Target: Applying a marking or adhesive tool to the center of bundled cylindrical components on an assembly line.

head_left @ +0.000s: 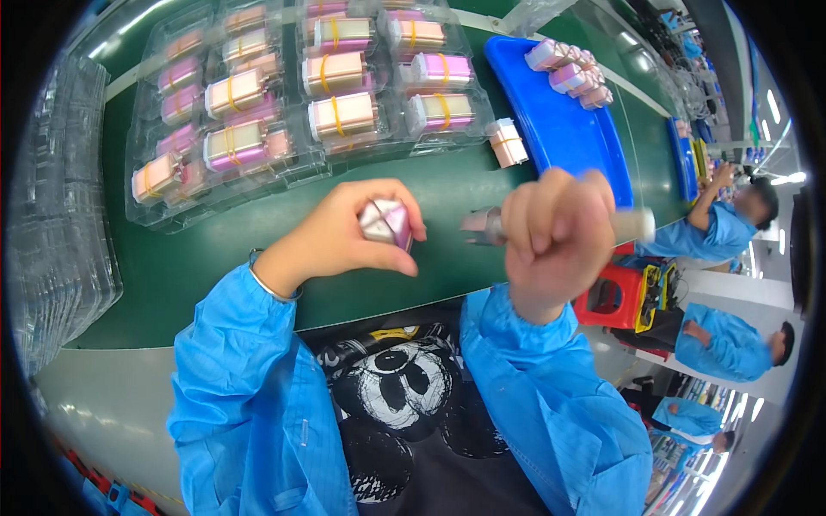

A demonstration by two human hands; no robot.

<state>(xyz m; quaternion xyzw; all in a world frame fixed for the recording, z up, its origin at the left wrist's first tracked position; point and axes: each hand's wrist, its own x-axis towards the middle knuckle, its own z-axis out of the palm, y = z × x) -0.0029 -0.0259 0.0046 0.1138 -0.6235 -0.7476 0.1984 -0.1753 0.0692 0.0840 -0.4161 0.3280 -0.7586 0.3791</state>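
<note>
My left hand is closed round a small pale pink and white block with a dark band crossed over its end. It is held above the green table, in front of the clear trays. To its right, apart from it, my right hand is smeared by motion, its fingers wrapped round a stick-like tool. The tool's pale, rounded end sticks out to the right and a greyish, seemingly forked end to the left; its exact kind is unclear. A banded pale block stands on the table beyond my right hand.
Clear plastic trays of rubber-banded pink, cream and purple blocks fill the far left. A blue tray at far right holds several blocks. Stacked clear trays line the left edge. Red stools and other people in blue are off right.
</note>
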